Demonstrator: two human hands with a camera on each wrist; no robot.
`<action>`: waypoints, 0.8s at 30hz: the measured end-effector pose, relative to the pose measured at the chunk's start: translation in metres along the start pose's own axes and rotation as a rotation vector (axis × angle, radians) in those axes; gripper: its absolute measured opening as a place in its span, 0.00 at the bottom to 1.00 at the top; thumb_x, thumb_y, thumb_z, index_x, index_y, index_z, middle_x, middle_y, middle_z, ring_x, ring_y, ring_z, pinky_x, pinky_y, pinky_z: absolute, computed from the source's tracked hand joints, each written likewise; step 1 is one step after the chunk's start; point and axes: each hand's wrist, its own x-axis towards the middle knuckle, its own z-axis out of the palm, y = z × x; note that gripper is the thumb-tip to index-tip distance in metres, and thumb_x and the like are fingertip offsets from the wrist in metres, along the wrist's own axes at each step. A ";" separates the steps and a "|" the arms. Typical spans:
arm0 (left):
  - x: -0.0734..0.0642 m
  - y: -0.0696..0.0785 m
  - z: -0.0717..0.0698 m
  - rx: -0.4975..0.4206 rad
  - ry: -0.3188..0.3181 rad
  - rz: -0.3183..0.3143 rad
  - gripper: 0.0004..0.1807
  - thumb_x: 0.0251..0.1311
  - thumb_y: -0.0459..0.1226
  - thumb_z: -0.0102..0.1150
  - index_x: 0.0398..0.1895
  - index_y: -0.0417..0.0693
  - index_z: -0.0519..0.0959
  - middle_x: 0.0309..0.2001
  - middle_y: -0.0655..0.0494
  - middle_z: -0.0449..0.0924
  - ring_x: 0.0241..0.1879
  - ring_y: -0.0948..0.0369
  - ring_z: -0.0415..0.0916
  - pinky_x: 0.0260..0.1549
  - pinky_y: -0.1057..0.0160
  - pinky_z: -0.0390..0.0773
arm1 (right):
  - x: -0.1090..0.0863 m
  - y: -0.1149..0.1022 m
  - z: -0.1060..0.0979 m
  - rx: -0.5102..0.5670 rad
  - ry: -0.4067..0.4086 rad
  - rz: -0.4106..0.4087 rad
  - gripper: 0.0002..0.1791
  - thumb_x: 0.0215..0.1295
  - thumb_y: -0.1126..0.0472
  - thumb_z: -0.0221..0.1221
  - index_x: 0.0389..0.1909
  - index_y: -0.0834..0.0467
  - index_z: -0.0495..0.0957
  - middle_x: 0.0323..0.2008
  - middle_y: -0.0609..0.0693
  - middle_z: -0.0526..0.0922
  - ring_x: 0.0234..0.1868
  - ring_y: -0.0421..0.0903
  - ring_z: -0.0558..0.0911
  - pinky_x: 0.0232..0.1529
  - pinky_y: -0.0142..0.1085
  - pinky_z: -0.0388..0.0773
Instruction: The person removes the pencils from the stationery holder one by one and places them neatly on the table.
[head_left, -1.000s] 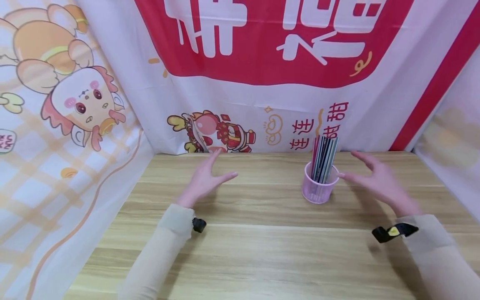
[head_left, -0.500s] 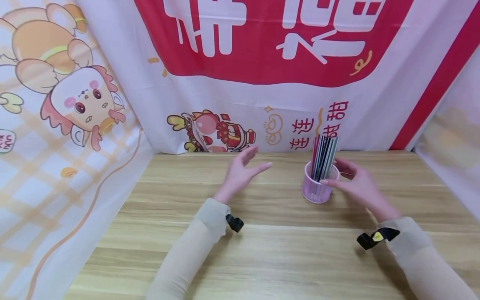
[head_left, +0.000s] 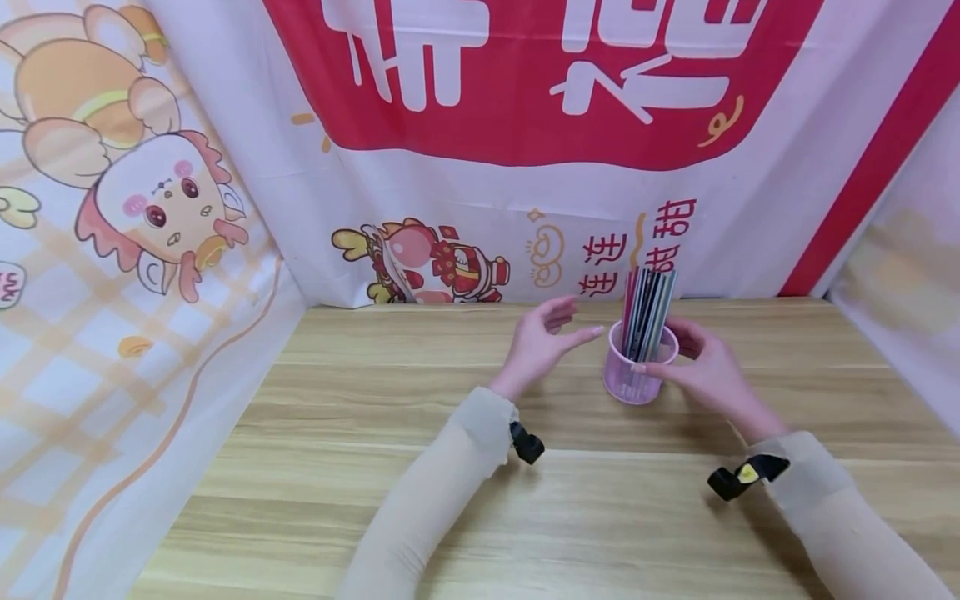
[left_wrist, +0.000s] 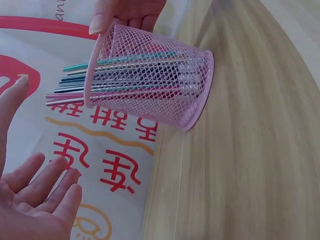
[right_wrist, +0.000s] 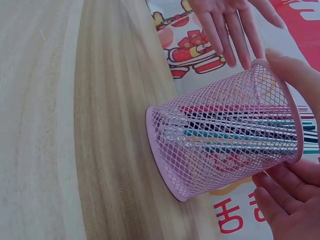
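Observation:
A pink mesh pen holder (head_left: pixel 628 390) stands upright on the table, filled with several slim coloured sticks (head_left: pixel 647 321) in pink, black, teal and pale shades. Clear ends of these sticks show through the mesh near the bottom in both wrist views; whether they are pens I cannot tell. My right hand (head_left: pixel 705 371) grips the holder by its rim from the right, thumb on the near side and fingers on the far side. To the left of the holder, my left hand (head_left: pixel 542 340) is apart from it, thumb and fingers spread, holding nothing.
The wooden table (head_left: pixel 525 517) meets a printed cloth backdrop (head_left: pixel 285 208) just behind the holder. Cloth walls also rise at left (head_left: pixel 52 333) and right. Each wrist carries a small black strap (head_left: pixel 528 443).
My right hand has come in from the right and taken hold of the holder's rim. My left hand has travelled right, closer to the holder, which has stayed in place.

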 end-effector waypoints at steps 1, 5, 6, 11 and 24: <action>0.002 0.000 0.002 -0.011 -0.001 -0.003 0.41 0.51 0.51 0.78 0.69 0.52 0.74 0.61 0.57 0.79 0.60 0.60 0.76 0.62 0.63 0.74 | 0.000 0.001 0.001 0.001 -0.001 -0.001 0.50 0.53 0.50 0.78 0.72 0.63 0.66 0.65 0.63 0.75 0.63 0.61 0.74 0.66 0.58 0.69; 0.010 0.002 0.009 -0.039 -0.016 -0.015 0.38 0.52 0.52 0.78 0.66 0.53 0.77 0.58 0.62 0.81 0.57 0.61 0.78 0.58 0.64 0.78 | 0.000 0.003 0.003 0.008 0.000 0.012 0.48 0.53 0.49 0.78 0.71 0.61 0.68 0.64 0.61 0.76 0.62 0.58 0.75 0.66 0.56 0.71; 0.012 0.003 0.011 -0.042 -0.018 -0.018 0.37 0.52 0.52 0.78 0.65 0.53 0.78 0.57 0.63 0.82 0.56 0.61 0.78 0.57 0.64 0.78 | 0.000 0.003 0.003 0.006 -0.004 0.013 0.48 0.53 0.49 0.78 0.71 0.61 0.68 0.64 0.61 0.76 0.62 0.58 0.75 0.65 0.57 0.71; 0.023 0.003 0.021 -0.039 -0.017 -0.018 0.28 0.52 0.50 0.78 0.56 0.55 0.83 0.48 0.66 0.85 0.48 0.67 0.81 0.51 0.67 0.81 | 0.001 0.001 0.000 -0.009 -0.022 0.002 0.47 0.57 0.47 0.76 0.72 0.61 0.67 0.64 0.62 0.75 0.63 0.60 0.75 0.65 0.60 0.71; 0.040 -0.007 0.048 -0.003 0.030 -0.083 0.20 0.53 0.49 0.78 0.48 0.54 0.88 0.39 0.71 0.86 0.41 0.72 0.81 0.46 0.70 0.81 | 0.000 0.000 0.001 -0.018 -0.037 -0.003 0.46 0.59 0.49 0.75 0.72 0.63 0.66 0.65 0.63 0.74 0.63 0.62 0.74 0.65 0.61 0.70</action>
